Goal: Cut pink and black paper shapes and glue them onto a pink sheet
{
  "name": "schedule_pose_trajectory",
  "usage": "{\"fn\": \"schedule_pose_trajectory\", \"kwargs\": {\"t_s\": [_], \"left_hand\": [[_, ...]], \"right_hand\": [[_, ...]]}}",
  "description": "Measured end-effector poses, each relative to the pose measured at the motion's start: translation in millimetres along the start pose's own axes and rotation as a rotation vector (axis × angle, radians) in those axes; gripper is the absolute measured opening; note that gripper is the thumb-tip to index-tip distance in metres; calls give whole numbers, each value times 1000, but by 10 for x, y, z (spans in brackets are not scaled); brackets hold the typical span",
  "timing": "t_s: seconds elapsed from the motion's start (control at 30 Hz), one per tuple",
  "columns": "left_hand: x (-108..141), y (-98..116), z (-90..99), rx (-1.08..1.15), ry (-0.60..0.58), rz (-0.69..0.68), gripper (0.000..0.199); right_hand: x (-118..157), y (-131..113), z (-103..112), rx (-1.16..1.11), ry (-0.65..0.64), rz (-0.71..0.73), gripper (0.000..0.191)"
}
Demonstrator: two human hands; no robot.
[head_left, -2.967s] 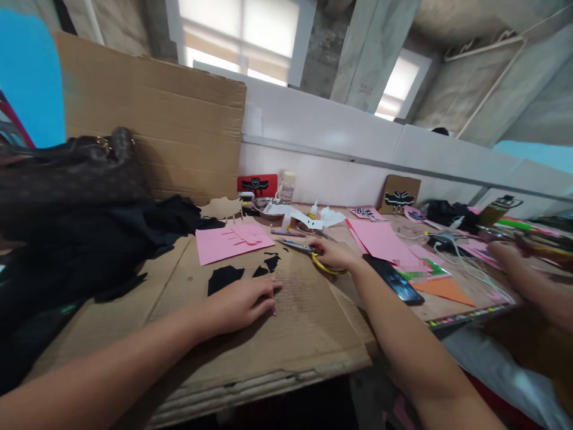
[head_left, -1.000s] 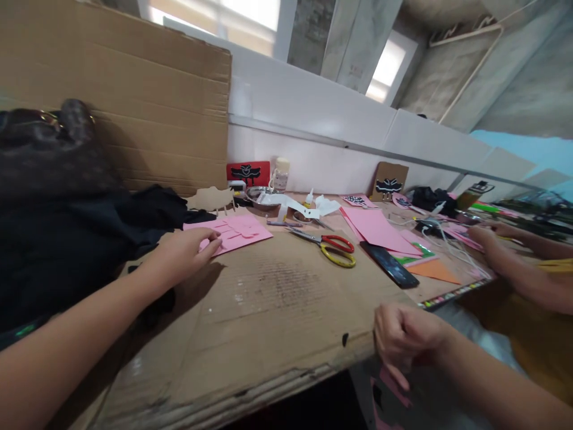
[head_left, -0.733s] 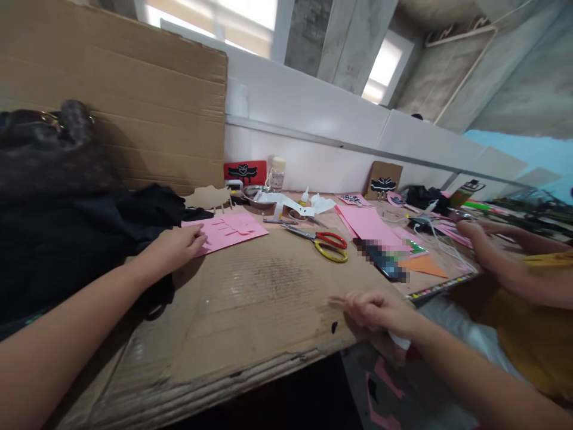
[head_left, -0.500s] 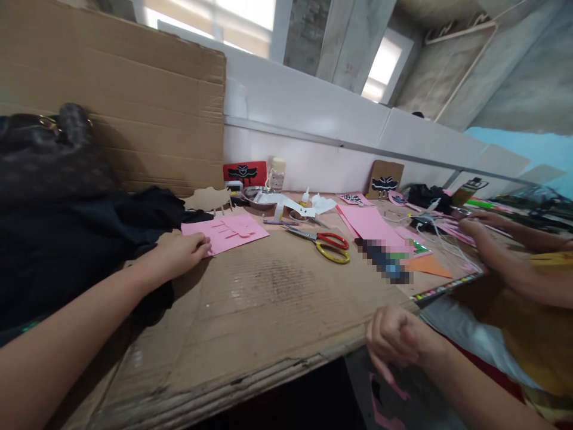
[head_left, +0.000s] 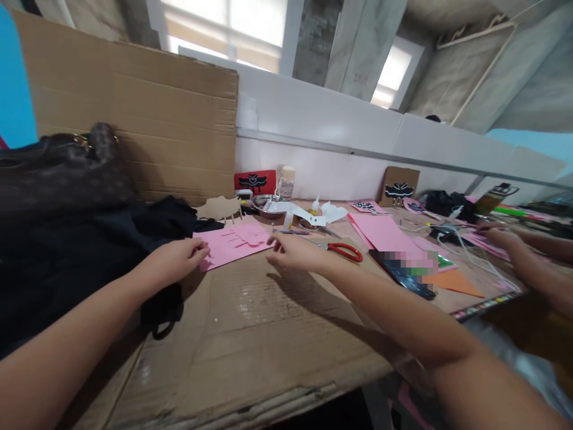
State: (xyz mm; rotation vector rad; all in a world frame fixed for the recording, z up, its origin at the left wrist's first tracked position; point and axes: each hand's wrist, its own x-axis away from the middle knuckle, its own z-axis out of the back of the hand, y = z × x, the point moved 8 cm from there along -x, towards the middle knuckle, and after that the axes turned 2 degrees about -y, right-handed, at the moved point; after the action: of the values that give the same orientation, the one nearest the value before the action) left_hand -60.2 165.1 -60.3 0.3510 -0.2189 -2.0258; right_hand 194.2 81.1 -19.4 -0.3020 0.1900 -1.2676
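Note:
My left hand [head_left: 181,260] is closed on the left edge of a sheet of pink paper [head_left: 217,254], thumb and fingers pinched together there. Cut strips and a cut-out shape show on the sheet's upper part. At the sheet's right edge is my right hand [head_left: 293,251], its fingers loosely bent and apart, holding nothing that I can see. Whether its fingertips touch the paper I cannot tell. Behind my right wrist lie scissors [head_left: 347,249]; one red handle shows and the rest is mostly covered by my arm. A brown animal-shaped cut-out [head_left: 219,208] lies beyond the sheet.
Black cloth [head_left: 89,257] and a brown handbag [head_left: 58,173] are at the left. A metal bowl [head_left: 268,207], a jar [head_left: 286,182] and a glue bottle [head_left: 316,205] stand at the back. Pink sheets [head_left: 380,236] and a phone [head_left: 403,278] lie rightward, near a co-worker's hands [head_left: 504,239].
My right hand has come up from the table's front edge, leftward over the cardboard to the pink paper, and its fingers have loosened. My left hand stays at the paper. The view has shifted slightly.

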Motion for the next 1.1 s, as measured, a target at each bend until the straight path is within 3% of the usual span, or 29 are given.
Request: {"fn": "schedule_pose_trajectory", "kwargs": {"t_s": [0.13,0.27,0.47,0.6,0.73,0.83,0.97,1.03,1.1], "left_hand": [[-1,-11,-53,-13,-23,-4,51],[7,-5,-61,-10,-26,-11,50],[33,54,56,-20,-6,25,44],[68,62,299,-50,57,108,44],[143,38,609,-65,190,206,47],[218,32,759,-62,269,257,47],[248,69,758,-56,270,243,47],[217,107,663,-51,214,200,47],[173,168,523,-39,129,135,47]], "right_hand": [[-664,-56,-114,99,43,23,63],[-918,-94,-306,177,20,48,44],[-900,-10,-307,221,172,133,21],[-667,-81,-157,198,322,319,29],[-542,-352,-164,179,386,460,40],[-645,-692,-316,176,371,526,29],[-859,-1020,-553,165,272,596,36],[-935,-929,-545,151,254,529,49],[-977,-626,-419,133,283,348,52]]}}
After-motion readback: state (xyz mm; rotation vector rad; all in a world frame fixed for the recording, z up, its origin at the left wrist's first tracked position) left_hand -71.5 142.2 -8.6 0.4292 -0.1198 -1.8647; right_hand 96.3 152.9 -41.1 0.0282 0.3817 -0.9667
